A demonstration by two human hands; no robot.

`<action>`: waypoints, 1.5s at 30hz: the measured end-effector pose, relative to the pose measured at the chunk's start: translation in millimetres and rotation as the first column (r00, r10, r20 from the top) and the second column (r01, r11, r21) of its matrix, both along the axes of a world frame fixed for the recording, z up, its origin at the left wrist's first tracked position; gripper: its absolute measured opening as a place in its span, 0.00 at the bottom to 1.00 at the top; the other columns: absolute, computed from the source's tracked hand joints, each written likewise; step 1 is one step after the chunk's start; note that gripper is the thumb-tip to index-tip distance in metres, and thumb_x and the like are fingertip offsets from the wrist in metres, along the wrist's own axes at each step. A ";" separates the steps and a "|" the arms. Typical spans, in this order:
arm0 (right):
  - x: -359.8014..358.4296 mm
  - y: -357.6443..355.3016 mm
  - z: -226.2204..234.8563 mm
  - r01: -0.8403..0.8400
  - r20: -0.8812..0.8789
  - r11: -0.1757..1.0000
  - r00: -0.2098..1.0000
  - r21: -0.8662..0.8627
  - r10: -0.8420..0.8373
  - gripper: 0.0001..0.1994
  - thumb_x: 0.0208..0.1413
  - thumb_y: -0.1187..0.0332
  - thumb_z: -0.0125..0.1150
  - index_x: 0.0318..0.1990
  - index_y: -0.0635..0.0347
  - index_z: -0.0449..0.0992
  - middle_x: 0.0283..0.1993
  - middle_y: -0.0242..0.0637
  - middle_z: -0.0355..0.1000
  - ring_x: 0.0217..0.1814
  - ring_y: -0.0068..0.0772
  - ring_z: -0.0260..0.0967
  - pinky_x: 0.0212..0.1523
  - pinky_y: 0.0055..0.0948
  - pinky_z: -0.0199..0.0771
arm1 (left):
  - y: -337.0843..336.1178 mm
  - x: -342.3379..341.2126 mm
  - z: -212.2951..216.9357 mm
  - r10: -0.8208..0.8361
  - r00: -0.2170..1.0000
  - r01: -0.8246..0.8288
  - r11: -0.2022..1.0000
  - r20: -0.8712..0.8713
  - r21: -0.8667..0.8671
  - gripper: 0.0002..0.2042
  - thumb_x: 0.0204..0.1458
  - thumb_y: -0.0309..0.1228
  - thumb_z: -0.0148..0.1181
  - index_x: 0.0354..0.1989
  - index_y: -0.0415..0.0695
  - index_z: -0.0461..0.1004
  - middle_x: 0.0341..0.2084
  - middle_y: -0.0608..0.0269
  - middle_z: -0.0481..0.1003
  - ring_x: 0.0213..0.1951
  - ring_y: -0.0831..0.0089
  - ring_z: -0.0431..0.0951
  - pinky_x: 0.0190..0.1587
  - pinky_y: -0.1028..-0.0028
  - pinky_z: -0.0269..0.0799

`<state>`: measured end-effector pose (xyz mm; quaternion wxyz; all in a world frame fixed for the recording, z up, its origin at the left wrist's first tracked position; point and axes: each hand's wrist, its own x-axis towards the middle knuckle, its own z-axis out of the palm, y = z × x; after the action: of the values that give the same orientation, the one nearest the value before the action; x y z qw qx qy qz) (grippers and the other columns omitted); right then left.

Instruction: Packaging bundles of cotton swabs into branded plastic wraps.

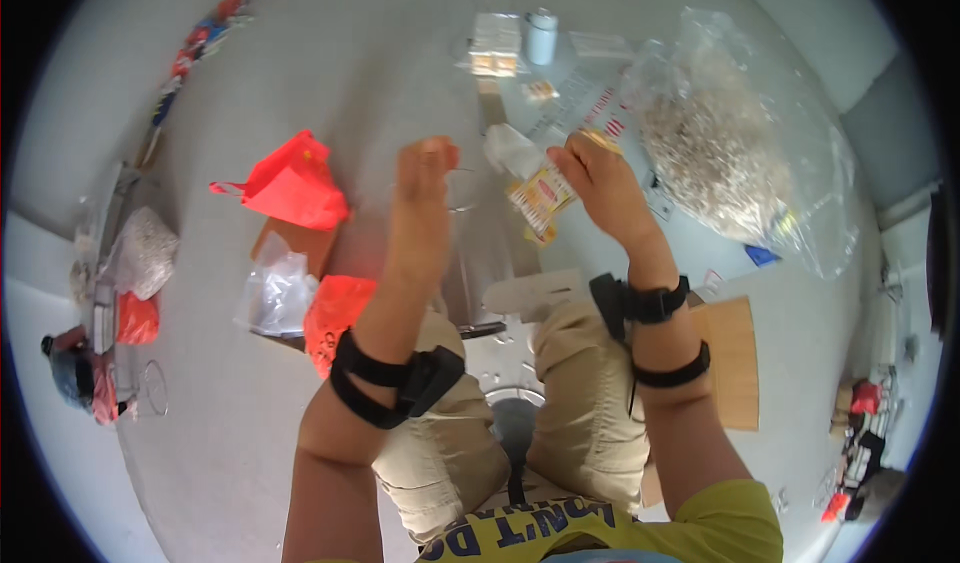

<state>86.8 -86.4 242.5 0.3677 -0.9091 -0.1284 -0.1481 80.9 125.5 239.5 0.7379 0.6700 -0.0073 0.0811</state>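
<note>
- Small packet, centre frame: light and crinkly, I'd judge; best pinched at its top edge.
- Right hand fingers pinch it.
- Left hand fingers closed; on what, I cannot tell.

The left hand is raised over a clear glass, fingers pinched at its rim. The right hand holds a small yellow-and-white packet just beside the glass. A large clear bag of pale grains lies to the right, a red bag to the left. Both wrists wear black straps above tan-trousered knees.
</note>
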 end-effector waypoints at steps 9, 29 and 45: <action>-55.3 -127.1 -154.6 0.203 -0.075 0.797 0.952 -0.569 -0.296 0.16 0.60 0.53 0.53 0.30 0.55 0.64 0.21 0.40 0.70 0.25 0.50 0.70 0.24 0.46 0.68 | -4.3 -19.0 43.6 -0.164 0.984 0.159 0.985 -0.065 -0.070 0.26 0.60 0.52 0.48 0.53 0.40 0.67 0.45 0.57 0.73 0.50 0.69 0.73 0.54 0.69 0.63; -64.7 -105.8 -210.2 0.590 -0.597 0.726 0.740 0.354 -0.310 0.20 0.67 0.57 0.42 0.44 0.62 0.78 0.41 0.35 0.76 0.44 0.23 0.68 0.45 0.26 0.67 | 6.8 -19.8 37.9 -0.247 0.957 0.235 0.968 -0.150 -0.092 0.28 0.63 0.49 0.42 0.59 0.36 0.61 0.50 0.50 0.71 0.54 0.63 0.71 0.56 0.65 0.64; -63.1 -102.1 -190.6 0.324 -0.458 0.795 0.886 0.512 -0.066 0.20 0.68 0.59 0.40 0.46 0.64 0.78 0.45 0.33 0.77 0.51 0.23 0.68 0.56 0.25 0.62 | 7.5 -15.5 38.0 -0.288 0.943 0.279 0.957 -0.169 -0.075 0.27 0.64 0.48 0.39 0.60 0.36 0.59 0.52 0.47 0.70 0.55 0.60 0.70 0.58 0.63 0.63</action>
<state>23.7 -188.5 51.9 0.6257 -0.7732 0.1006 -0.0200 65.4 133.0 277.5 0.7560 0.6479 -0.0357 -0.0859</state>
